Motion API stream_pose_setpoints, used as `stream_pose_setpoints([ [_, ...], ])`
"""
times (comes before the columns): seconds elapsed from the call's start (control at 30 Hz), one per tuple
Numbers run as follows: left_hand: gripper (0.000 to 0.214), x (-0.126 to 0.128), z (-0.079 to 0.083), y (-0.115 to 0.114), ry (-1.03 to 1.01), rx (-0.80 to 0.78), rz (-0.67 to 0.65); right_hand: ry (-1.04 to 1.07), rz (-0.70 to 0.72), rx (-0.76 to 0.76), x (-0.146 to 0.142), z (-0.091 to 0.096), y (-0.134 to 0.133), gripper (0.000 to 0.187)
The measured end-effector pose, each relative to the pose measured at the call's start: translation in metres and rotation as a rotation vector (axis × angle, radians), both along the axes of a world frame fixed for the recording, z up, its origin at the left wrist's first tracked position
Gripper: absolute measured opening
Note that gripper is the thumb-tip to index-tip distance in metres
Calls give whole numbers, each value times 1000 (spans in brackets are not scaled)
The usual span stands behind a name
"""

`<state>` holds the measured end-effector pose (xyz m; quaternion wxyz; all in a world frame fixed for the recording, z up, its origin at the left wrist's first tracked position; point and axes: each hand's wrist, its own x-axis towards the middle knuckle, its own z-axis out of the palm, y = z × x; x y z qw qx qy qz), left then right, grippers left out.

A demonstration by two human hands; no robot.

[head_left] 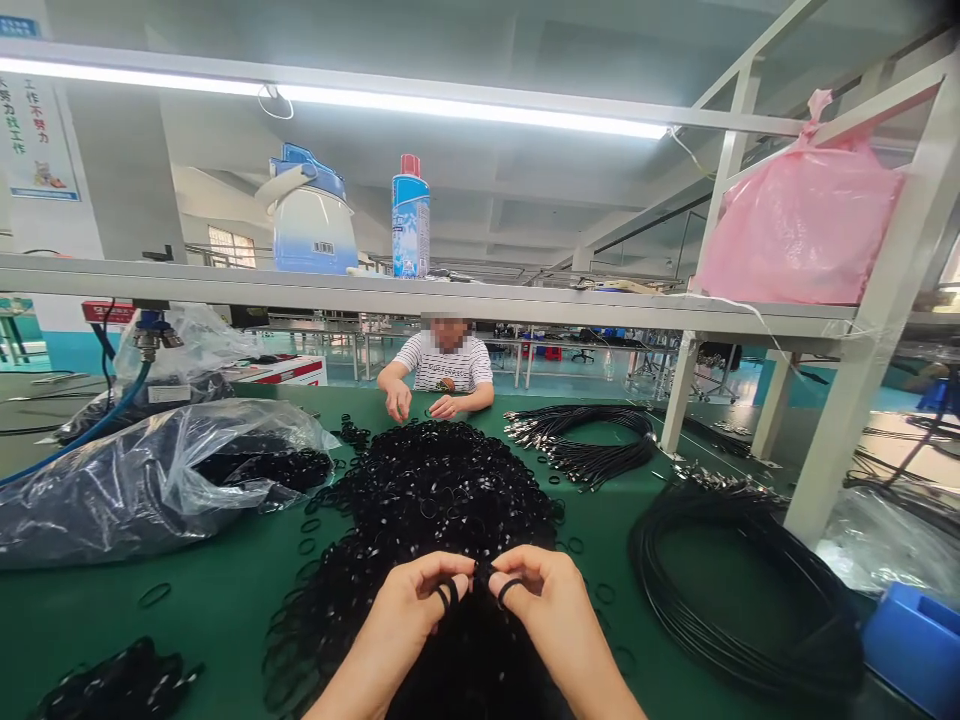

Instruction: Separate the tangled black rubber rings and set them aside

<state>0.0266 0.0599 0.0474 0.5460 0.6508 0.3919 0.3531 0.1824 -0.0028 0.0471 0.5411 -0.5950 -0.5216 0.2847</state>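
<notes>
A large heap of thin black rings [450,490] covers the middle of the green table. Just over its near side, my left hand [412,605] is closed, thumb and fingertips pinching dark rings, with black bands looped around the thumb. Facing it, my right hand [546,600] pinches in the same way, and a black band circles its thumb. Between the two sets of fingertips the held rings merge with the dark heap behind, so their number cannot be made out. A smaller pile of black rings [120,685] lies at the near left.
A clear plastic bag [172,470] lies left. Coiled black cables [652,590] and a blue bin [911,640] are at right. Across the table sits a person [450,365], hands over the heap. A shelf [480,300] overhead bears a jug [311,220], a can [410,225] and a pink bag [802,220].
</notes>
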Motion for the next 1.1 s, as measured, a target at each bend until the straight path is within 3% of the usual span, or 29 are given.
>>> stream_pose_setpoints([
  [0.27, 37, 9, 0, -4, -18, 7, -87, 2, -39, 24, -1, 1, 1, 10],
  [0.53, 19, 1, -5, 0, -75, -24, 64, 171, -105, 20, 2, -10, 10, 12],
  [0.67, 19, -5, -5, 3, -42, 16, 141, 264, -47, -5, 4, -13, 13, 19],
  [0.9, 16, -8, -9, 3, -14, 110, 16, 337, 12, -47, 0, -16, 14, 23],
  [1.1, 28, -8, -3, -5, 96, 165, 17, 379, 39, -36, -5, -15, 10, 21],
])
